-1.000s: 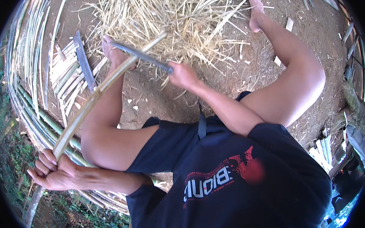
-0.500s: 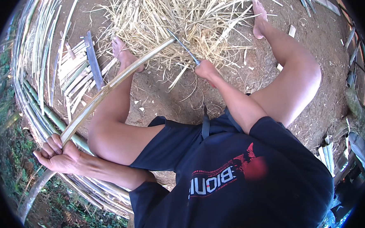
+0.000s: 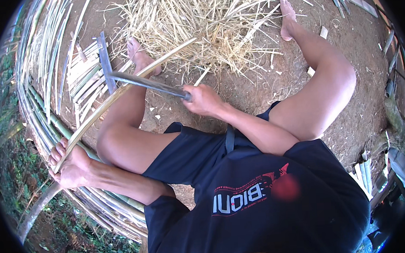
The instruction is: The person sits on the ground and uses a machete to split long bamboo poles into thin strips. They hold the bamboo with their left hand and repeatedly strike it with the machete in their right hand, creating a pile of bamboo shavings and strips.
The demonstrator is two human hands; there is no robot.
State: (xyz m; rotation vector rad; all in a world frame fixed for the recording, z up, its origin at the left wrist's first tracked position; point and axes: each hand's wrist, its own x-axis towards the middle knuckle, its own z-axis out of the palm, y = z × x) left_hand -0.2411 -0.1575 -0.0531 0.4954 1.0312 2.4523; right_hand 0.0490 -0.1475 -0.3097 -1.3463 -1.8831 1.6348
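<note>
My left hand (image 3: 74,167) is closed around the near end of a long, pale bamboo strip (image 3: 93,117), which slants away to the right above my left knee. The strip's far end lies over the shavings. In my right hand (image 3: 203,100) is the dark handle of a long knife (image 3: 152,84). Its blade points left and crosses the strip near my left shin, slightly blurred. Whether the edge touches the strip, I cannot tell.
A heap of pale bamboo shavings (image 3: 206,25) lies between my feet. Short split pieces (image 3: 84,77) and a dark flat blade-like piece (image 3: 104,58) lie beside my left foot. Long bamboo poles (image 3: 58,127) curve along the left. Bamboo bits (image 3: 364,173) lie at the right.
My right hand has come left and nearer, swinging the knife from the strip's far end to across its middle. My left hand has shifted slightly, and the strip looks turned more edge-on.
</note>
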